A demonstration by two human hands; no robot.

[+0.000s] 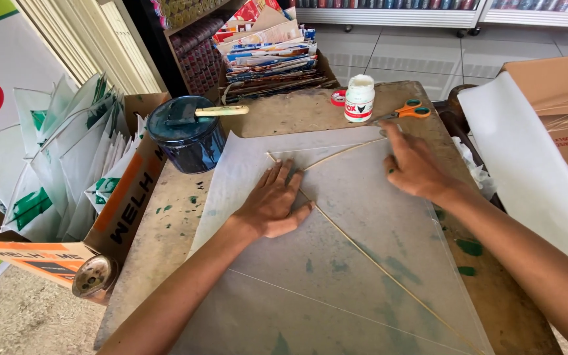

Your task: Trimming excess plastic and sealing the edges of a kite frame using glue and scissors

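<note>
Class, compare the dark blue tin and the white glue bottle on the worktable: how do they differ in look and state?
The dark blue tin is wide and squat; the white glue bottle is slimmer and smaller. A pale handle lies across the tin's top, while the bottle carries a white cap and a red label. Both stand upright on the worktable, beyond the hands.

My left hand [272, 205] lies flat, palm down, fingers [283, 176] spread and pointing far. My right hand [415, 167] sits farther right, palm down, index finger stretched away. Both forearms are bare.
</note>
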